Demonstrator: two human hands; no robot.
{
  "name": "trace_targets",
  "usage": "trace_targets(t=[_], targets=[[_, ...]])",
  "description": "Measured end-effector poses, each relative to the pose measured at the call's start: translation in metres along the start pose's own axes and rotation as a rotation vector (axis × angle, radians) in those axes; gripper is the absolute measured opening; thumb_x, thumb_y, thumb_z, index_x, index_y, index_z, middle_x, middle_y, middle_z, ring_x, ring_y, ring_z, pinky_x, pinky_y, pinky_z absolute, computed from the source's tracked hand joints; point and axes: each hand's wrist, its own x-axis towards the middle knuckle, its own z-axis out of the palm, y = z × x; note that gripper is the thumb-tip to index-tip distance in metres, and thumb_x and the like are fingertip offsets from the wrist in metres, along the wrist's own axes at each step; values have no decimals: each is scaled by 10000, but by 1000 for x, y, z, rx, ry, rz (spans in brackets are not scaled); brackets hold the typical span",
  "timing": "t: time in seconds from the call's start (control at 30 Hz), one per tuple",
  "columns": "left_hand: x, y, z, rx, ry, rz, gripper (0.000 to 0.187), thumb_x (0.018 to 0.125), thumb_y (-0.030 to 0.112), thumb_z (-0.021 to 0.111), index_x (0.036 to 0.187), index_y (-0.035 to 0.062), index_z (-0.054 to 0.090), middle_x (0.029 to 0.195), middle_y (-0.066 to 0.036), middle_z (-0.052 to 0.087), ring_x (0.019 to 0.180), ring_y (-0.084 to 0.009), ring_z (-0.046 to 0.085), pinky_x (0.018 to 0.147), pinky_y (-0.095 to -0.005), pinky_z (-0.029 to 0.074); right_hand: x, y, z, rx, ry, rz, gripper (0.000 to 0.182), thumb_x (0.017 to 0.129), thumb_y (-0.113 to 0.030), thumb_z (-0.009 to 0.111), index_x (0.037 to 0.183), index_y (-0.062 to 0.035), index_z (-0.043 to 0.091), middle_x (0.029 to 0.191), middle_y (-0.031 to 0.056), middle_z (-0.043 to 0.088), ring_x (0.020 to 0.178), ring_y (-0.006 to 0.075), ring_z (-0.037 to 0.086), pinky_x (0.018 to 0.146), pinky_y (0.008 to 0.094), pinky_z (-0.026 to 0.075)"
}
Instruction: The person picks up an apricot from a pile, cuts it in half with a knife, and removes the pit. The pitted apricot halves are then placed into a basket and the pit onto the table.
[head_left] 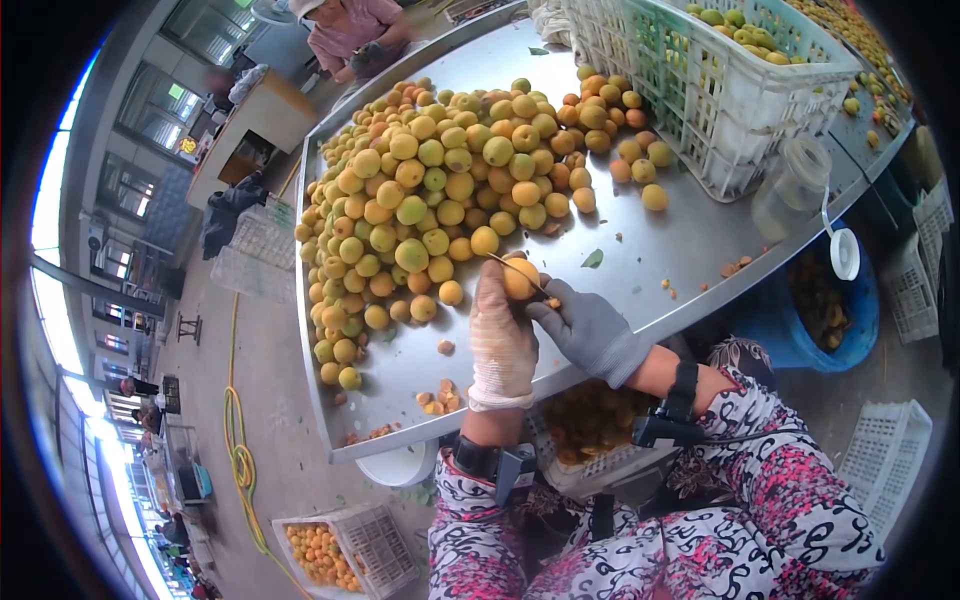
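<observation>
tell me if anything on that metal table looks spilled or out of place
Nothing badly off. Small fruit scraps lie scattered along the table edge below the apricot pile, and a stray leaf sits on bare metal near the hands.

We wear a pale knit glove on our left hand (502,345), a grey one on our right hand (590,330), black wrist devices, and pink-and-black floral sleeves.

Steel table (640,250) under a heap of apricots (440,190), white crates (720,90), loose pits (435,398), a leaf (593,259).
</observation>
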Motion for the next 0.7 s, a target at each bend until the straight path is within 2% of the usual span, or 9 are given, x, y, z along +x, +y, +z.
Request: trace_targets(t=[0.07,0.17,0.37,0.43,0.47,0.53,0.63,0.67,0.7], targets=[[2,-1,-1,-4,-6,-13,417,962,370,490,1113,-18,522,886,-103,604,813,-162,583,743,-272,487,1,-1,0,-18,19,-12,562,943,-463,436,1305,-34,410,730,225,629,718,409,616,654,480,488],[5,-3,-3,93,-29,0,407,964,371,486,1111,-8,523,883,-94,600,805,-151,576,740,-263,480,1,-3,-2,-47,16,54,515,929,-408,511,1254,-9,479,780,222,639,757,405,622,648,429,500],[-3,-6,3,240,-97,111,389,967,358,482,1137,8,500,909,-82,584,812,-135,557,768,-258,465,2,8,10,155,25,50,410,940,-379,509,1146,-26,538,794,204,643,767,370,638,650,399,492],[-4,-8,5,239,-107,137,383,968,345,483,1149,8,489,921,-81,580,820,-136,554,782,-258,461,2,9,11,287,34,54,351,945,-347,510,1081,-27,558,752,145,634,701,282,631,650,356,481],[-5,-8,7,213,-92,115,376,959,338,493,1144,10,504,912,-75,587,827,-143,559,781,-265,461,2,8,10,289,31,51,351,945,-347,510,1081,-27,558,752,145,634,701,282,631,650,356,481],[-3,-7,6,190,-73,101,369,951,330,503,1139,12,518,902,-70,595,834,-150,563,779,-272,461,1,7,6,391,-31,82,328,937,-332,524,1019,-20,582,699,64,589,649,164,566,631,308,461],[8,-3,-1,107,21,250,340,945,291,500,1143,14,500,868,-68,587,789,-158,549,786,-303,454,-1,3,-10,313,-203,151,322,926,-338,534,958,-25,602,677,12,557,640,109,532,609,276,443],[8,3,-5,235,38,311,326,946,266,485,1153,15,491,867,-67,586,772,-151,541,779,-296,451,-3,2,-13,395,-192,173,314,914,-340,550,877,-33,606,652,-11,533,605,67,500,558,236,413],[7,8,-8,363,57,368,313,947,241,469,1164,16,482,865,-67,585,755,-144,533,773,-290,448,-2,0,-17,393,-197,170,314,914,-340,550,877,-33,606,652,-11,533,605,67,500,558,236,413]])
